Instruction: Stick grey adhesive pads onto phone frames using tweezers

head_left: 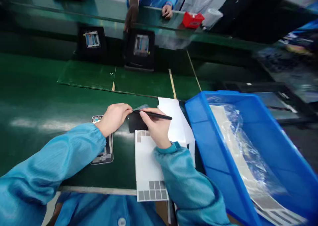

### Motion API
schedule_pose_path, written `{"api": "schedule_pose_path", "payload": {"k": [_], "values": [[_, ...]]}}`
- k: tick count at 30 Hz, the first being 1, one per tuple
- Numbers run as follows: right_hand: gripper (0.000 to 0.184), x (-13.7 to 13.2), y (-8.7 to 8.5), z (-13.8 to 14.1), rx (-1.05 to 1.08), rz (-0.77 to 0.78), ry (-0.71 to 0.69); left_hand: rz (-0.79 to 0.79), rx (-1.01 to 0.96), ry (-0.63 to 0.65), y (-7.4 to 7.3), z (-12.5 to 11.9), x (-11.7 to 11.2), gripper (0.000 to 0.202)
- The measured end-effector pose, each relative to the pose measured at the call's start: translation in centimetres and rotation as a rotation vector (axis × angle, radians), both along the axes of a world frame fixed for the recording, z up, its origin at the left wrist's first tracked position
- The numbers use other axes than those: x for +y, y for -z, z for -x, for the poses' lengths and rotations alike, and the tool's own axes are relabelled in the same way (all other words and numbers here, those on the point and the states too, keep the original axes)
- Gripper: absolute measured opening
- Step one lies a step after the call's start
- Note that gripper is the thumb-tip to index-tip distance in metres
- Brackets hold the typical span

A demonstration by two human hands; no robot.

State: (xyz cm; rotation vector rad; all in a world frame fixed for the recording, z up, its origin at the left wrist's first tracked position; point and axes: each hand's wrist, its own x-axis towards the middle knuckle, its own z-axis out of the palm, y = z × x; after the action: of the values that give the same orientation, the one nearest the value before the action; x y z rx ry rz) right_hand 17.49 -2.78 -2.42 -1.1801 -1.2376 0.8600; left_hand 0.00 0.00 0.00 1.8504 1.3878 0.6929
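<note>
My right hand [156, 128] is closed round black tweezers [159, 115] that point left, their tip at the top edge of a small black sheet [135, 122]. My left hand [114, 117] pinches that same black sheet at its upper left corner. Under my right hand lies a white backing sheet [146, 159] with several grey square stickers at its lower end. A phone frame [104, 153] lies flat on the green mat, partly under my left wrist.
A blue plastic bin [248, 159] with plastic-wrapped sticker sheets stands at the right. More white sheets [174, 116] lie beside it. Two black trays [140, 49] holding phone parts stand on the far belt. Other people's hands [167, 11] and a red box [192, 20] are at the far edge.
</note>
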Motion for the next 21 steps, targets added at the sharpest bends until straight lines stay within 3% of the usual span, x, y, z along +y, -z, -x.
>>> {"api": "schedule_pose_path", "payload": {"k": [21], "values": [[0.009, -0.28, 0.35, -0.62, -0.148, -0.047, -0.054, 0.45, -0.349, -0.052, 0.09, 0.13, 0.12, 0.016]]}}
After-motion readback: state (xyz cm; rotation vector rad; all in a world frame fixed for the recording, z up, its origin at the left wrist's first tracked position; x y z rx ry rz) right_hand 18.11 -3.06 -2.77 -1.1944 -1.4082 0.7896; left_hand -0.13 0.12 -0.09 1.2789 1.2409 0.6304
